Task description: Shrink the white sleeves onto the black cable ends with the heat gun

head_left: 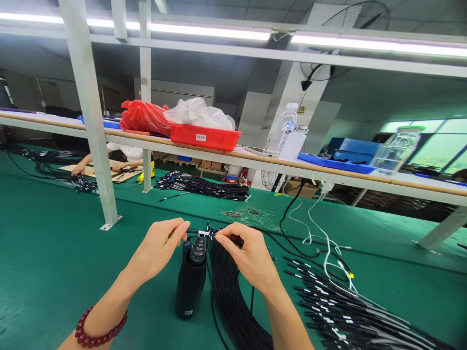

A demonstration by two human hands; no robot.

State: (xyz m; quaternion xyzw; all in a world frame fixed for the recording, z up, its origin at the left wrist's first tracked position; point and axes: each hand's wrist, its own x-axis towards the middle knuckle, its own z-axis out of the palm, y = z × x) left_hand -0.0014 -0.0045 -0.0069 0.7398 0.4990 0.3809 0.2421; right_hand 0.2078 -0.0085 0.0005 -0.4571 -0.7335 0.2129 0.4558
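Observation:
My left hand point(160, 248) pinches a thin black cable point(193, 231) between thumb and fingertips. On the other side, my right hand point(251, 255) pinches the same cable close to its tip. A white sleeve or label point(204, 234) on the cable lies between both hands, just over the stepped metal nozzle point(199, 249) of a black heat gun point(191, 287). That gun stands upright on the green mat, nozzle up. Behind and below my right hand a thick bundle of black cables point(231, 287) curves toward me. Whether the cable touches the nozzle I cannot tell.
Labelled black cables point(328, 301) lie at right, another bundle point(200, 185) at the back. White cords point(326, 243) and wire scraps point(251, 214) lie beyond. A shelf point(262, 160) carries a red tray point(204, 138) and a bottle point(288, 124). A co-worker's hands point(78, 167) work at far left.

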